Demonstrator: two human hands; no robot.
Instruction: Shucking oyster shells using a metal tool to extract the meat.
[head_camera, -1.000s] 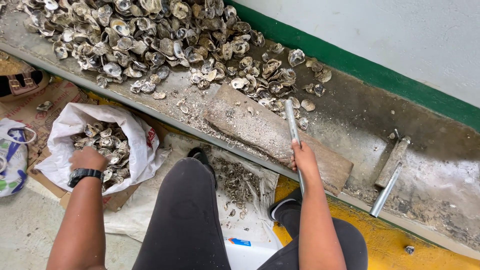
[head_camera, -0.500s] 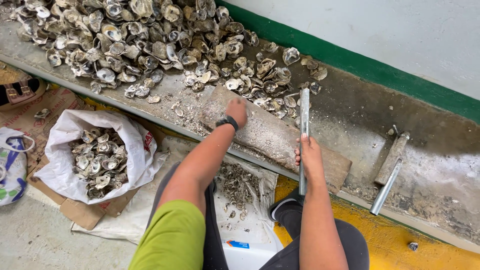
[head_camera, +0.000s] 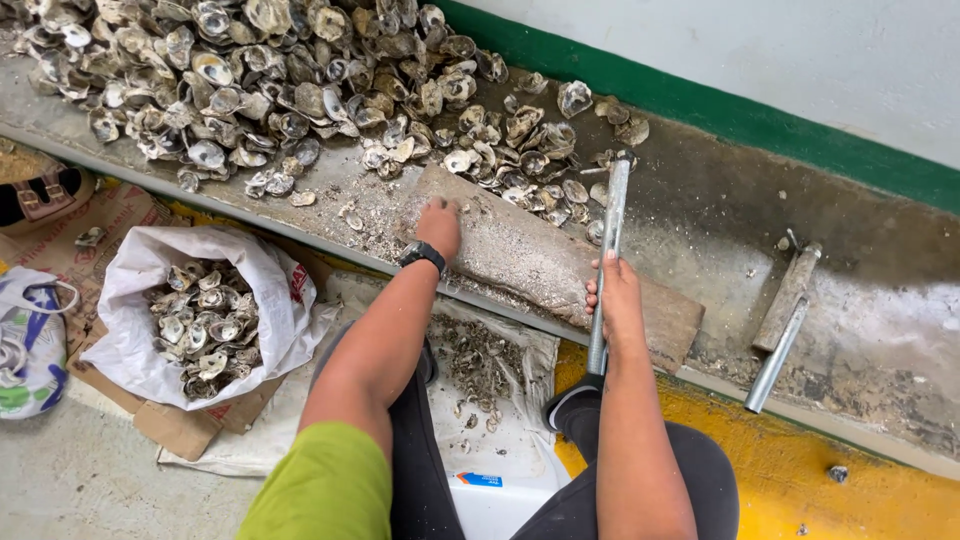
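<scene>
Left hand (head_camera: 438, 225) presses a shell, half hidden, onto the board's (head_camera: 530, 262) far-left corner. Right hand (head_camera: 618, 300) grips the pipe (head_camera: 607, 260), raised over the board's right. Risk: a strike landing on fingers, or the shell skidding off the ledge edge.

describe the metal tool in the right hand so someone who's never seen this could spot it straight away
Start at the long concrete ledge below the green wall stripe. On it lies a flat board, with the left hand at its far end. The right hand grips a slim grey metal rod lying across the board's right part; unlike the other metal tool lying loose further right, it is held.
</scene>
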